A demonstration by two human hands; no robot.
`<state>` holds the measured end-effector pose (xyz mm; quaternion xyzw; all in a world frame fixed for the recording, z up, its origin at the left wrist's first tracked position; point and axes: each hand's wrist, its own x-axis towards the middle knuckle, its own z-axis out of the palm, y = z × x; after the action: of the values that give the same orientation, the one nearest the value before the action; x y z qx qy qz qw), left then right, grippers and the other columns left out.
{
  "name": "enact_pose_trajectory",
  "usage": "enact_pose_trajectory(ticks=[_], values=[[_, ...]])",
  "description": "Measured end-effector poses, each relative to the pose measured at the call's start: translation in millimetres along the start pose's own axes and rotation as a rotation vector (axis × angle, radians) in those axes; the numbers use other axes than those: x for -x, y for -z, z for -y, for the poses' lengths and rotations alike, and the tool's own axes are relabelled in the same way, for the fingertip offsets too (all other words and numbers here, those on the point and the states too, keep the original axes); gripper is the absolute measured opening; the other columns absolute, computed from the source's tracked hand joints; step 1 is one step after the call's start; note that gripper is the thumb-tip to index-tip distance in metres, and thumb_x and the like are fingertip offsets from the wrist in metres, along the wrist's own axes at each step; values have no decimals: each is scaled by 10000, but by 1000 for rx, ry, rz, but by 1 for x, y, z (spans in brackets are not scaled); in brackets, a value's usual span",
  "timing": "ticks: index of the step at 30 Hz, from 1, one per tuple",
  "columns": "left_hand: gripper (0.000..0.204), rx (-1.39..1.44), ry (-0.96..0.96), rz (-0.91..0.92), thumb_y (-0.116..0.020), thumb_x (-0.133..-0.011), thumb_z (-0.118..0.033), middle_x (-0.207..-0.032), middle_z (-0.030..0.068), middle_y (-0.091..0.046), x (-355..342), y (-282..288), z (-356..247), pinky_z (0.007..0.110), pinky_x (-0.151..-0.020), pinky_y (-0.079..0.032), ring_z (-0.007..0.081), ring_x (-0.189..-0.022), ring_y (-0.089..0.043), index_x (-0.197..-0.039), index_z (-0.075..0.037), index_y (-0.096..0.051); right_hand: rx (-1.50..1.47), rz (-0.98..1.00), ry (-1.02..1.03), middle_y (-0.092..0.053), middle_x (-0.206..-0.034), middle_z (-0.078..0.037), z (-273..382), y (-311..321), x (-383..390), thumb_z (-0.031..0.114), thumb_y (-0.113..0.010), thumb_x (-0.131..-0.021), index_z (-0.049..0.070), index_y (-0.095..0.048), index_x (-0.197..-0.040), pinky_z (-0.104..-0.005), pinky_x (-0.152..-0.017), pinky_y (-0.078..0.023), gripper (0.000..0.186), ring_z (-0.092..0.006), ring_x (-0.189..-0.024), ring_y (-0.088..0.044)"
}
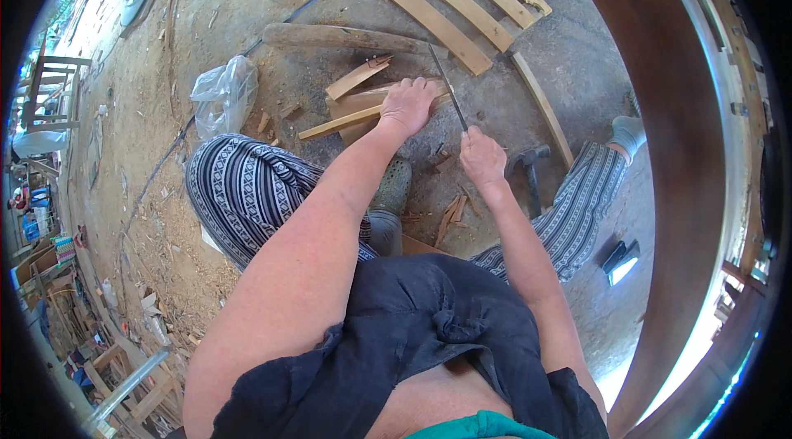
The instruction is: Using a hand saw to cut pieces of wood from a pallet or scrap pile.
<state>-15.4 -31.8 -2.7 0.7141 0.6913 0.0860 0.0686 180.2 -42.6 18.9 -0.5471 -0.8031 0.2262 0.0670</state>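
Observation:
In the head view my left hand (408, 105) is closed over a narrow wooden strip (338, 124), pressing it at its right end on a short board (356, 106). My right hand (483, 157) grips a long, thin, dark metal tool (445, 84), perhaps a file or blade, whose shaft crosses by the strip's right end. A hammer (532, 181) lies on the ground just right of my right hand. A broken wooden piece (351, 80) lies beyond my left hand, with what look like nails in it.
Several curved slats (433, 22) lie at the back, near a rough log (322, 36). A loose slat (540, 109) lies to the right. A plastic bag (223, 92) and cable (148, 183) are at left. A large brown wooden beam (676, 191) runs down the right.

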Motion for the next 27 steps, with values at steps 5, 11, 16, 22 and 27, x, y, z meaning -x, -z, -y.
enact_pose_trajectory(ticks=[5, 11, 16, 22, 27], values=[[200, -2, -15, -7, -574, -820, -196, -996, 106, -591, 0, -2, 1, 432, -804, -471, 295, -954, -586, -997, -107, -546, 29, 32, -31, -648, -742, -210, -2, -3, -4, 254, -465, -912, 73, -547, -835, -502, -664, -510, 213, -392, -725, -647], [213, -11, -9, 0, -568, -840, -227, -992, 107, -592, -1, 2, -1, 426, -803, -479, 292, -944, -591, -1013, -105, -547, 41, 39, -50, -649, -747, -212, -1, -2, 4, 252, -462, -918, 73, -547, -838, -501, -678, -514, 214, -393, -736, -651], [198, -1, 6, -3, -580, -817, -192, -990, 109, -591, 0, 5, -3, 424, -798, -482, 293, -939, -590, -992, -106, -543, 51, 88, -86, -657, -770, -208, 5, 12, 17, 237, -463, -915, 63, -557, -840, -489, -678, -520, 212, -385, -741, -656], [199, 9, -6, 15, -581, -816, -196, -988, 107, -591, -1, 5, 0, 427, -792, -481, 294, -944, -588, -985, -99, -543, 65, 84, -53, -664, -776, -185, 17, 12, -11, 211, -460, -910, 63, -566, -886, -481, -688, -524, 184, -369, -758, -663], [217, 6, -28, -30, -587, -800, -183, -987, 105, -592, 1, 0, 1, 433, -793, -478, 292, -941, -590, -996, -97, -547, 101, 189, -134, -669, -796, -186, 7, 13, 10, 217, -460, -909, 71, -570, -860, -482, -688, -522, 189, -365, -770, -663]])
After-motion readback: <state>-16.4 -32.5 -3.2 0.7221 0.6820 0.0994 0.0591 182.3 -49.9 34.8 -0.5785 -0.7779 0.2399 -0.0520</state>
